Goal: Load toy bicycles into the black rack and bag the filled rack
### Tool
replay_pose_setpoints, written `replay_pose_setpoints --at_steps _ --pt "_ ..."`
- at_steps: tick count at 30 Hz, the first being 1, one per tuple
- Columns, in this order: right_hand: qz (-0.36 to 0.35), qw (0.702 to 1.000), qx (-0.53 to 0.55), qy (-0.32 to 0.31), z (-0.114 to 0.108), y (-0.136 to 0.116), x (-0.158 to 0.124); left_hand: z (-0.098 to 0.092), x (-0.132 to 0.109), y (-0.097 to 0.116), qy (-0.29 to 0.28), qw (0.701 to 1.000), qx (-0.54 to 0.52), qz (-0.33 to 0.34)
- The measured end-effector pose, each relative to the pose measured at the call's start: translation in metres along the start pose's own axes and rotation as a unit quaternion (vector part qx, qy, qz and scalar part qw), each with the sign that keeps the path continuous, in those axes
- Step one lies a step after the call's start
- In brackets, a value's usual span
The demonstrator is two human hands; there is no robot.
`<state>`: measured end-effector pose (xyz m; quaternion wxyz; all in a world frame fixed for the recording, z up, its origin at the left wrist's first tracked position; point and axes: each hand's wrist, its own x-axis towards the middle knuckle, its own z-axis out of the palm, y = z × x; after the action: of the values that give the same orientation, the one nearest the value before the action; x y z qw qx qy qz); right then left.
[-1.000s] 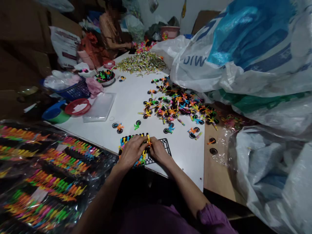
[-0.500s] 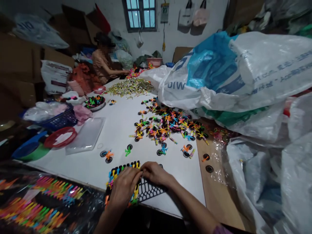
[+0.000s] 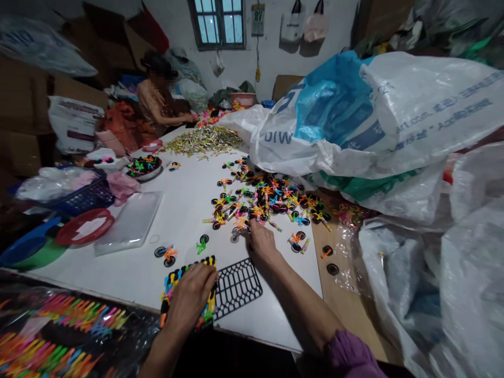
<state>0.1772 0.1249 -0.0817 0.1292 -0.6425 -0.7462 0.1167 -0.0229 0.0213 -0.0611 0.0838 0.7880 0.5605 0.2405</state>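
My left hand (image 3: 193, 290) lies over the filled left part of a black plastic grid rack (image 3: 240, 286), its bent fingers gripping around the middle. Rows of colourful toy bicycles (image 3: 173, 281) stand packed in that part, partly covered by the hand. Bare grid bars show on the right part. Further forward, my right hand (image 3: 262, 240) is at the near edge of a heap of toy bicycles (image 3: 271, 194). Its fingertips pinch a toy bicycle (image 3: 238, 231), orange and blurred; the exact grip is partly hidden.
Loose bicycles, one green (image 3: 202, 244), one orange (image 3: 167, 254), lie on the white table (image 3: 177, 210). Clear plastic sheets (image 3: 129, 226) and a red basket (image 3: 84, 227) sit left. Big white sacks (image 3: 374, 115) crowd the right. Another person (image 3: 157, 100) works at the far end.
My right hand has left the rack and reached forward to the heap, where a bicycle is at its fingertips. The rack's bare right part is uncovered. My left hand stays on the rack.
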Motion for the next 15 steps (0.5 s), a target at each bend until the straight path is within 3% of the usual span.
replay_pose_setpoints --at_steps 4,6,8,9,11,13,15 --pt "0.010 0.994 0.109 0.014 -0.010 0.004 -0.035 -0.004 0.011 -0.007 0.013 1.000 -0.007 -0.023" --pt "0.009 0.987 0.157 0.017 -0.017 -0.002 -0.049 -0.008 0.015 -0.002 0.048 0.997 -0.040 -0.051" --pt "-0.020 0.979 0.200 0.019 -0.026 -0.011 -0.063 -0.012 0.020 0.009 0.105 0.981 -0.110 -0.120" --pt "-0.042 0.975 0.215 0.017 -0.030 -0.017 -0.070 -0.014 0.022 0.016 0.121 0.965 -0.166 -0.164" --pt "-0.088 0.968 0.234 0.010 -0.039 -0.029 -0.084 -0.016 0.027 0.030 0.095 0.919 -0.296 -0.241" --pt "-0.116 0.962 0.245 0.006 -0.045 -0.037 -0.096 -0.018 0.030 0.044 0.034 0.872 -0.400 -0.280" --pt "-0.120 0.956 0.266 0.007 -0.048 -0.042 -0.104 -0.020 0.029 0.053 0.009 0.844 -0.450 -0.293"
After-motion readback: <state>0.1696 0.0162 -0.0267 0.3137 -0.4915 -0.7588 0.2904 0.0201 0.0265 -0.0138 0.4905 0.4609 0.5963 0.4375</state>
